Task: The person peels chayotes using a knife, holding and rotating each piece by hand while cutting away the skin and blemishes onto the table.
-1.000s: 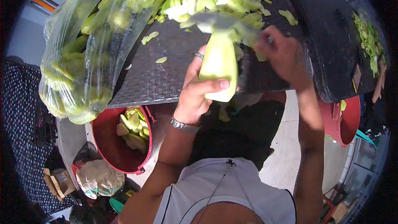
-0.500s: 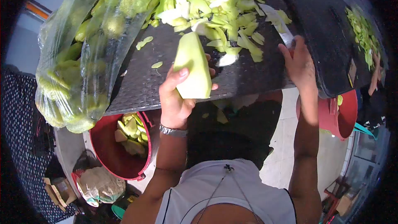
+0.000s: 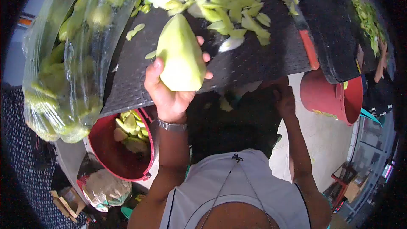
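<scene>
My left hand point(image 3: 171, 97) is wrapped round a large peeled pale-green fruit point(image 3: 180, 55) that narrows toward its top, holding it upright over the table's near edge. My right hand point(image 3: 283, 99) hangs in shadow just below that edge, and its fingers are too dark to make out. A knife with a red handle point(image 3: 308, 50) lies on the dark woven tabletop point(image 3: 271, 61), apart from both hands, with peel on its blade. Beyond the fruit spreads a heap of green and white peelings point(image 3: 229, 4).
A clear plastic bag of green fruit point(image 3: 72, 76) rests on the table's left. Below stands a red bucket point(image 3: 104, 152) holding peeled pieces. Another red bucket point(image 3: 324, 95) is at right. At the far right, a person's hand point(image 3: 381, 61) is near more peelings point(image 3: 369, 25).
My right hand has let go of the knife and dropped back below the table edge. My left hand has shifted left with the fruit, and its wide side has turned toward me.
</scene>
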### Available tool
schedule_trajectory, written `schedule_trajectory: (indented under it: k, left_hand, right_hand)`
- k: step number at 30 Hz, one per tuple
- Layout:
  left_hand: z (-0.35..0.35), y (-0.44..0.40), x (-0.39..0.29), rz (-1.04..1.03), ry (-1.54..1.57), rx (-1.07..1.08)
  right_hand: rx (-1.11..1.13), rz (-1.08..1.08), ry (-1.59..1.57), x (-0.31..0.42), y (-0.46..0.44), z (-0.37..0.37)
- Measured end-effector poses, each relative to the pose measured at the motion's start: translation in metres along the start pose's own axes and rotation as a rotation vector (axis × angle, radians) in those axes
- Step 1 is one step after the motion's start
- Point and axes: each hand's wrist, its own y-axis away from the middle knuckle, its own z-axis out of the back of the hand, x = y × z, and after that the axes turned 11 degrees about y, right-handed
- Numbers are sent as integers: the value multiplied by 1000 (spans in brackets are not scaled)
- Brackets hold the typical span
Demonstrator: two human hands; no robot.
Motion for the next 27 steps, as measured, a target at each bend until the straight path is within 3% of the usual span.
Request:
schedule_trajectory:
  k: [3, 5, 7, 9, 12, 18, 21, 24, 26, 27]
  left_hand:
    - [1, 2, 1, -8, 29, 31]
    - [1, 1, 2, -30, -8, 21]
    - [0, -1, 4, -51, -20, 13]
    - [-1, 1, 6, -43, -11, 6]
    - [-1, 2, 0, -37, -17, -7]
    - [-1, 0, 5, -44, -50, -28]
    - [0, 1, 3, -47, -59, -15]
    - [1, 0, 0, -56, -59, -1]
    - [2, 2, 1, -52, -49, -8]
    - [2, 1, 0, -49, -44, -10]
  right_hand:
    - [266, -126, -476, 16, 3, 7]
    - [167, 95, -408, 67, -3, 15]
    - [273, 206, -543, 127, -10, 18]
    - [254, 282, -366, 169, 4, -22]
    - [490, 235, -506, 225, -13, 23]
    - [341, 677, -507, 237, -11, -19]
    - [497, 684, -659, 217, -18, -22]
    - [749, 634, -686, 196, -23, 32]
    - [842, 900, -912, 193, -65, 129]
    - [688, 895, -955, 189, -83, 158]
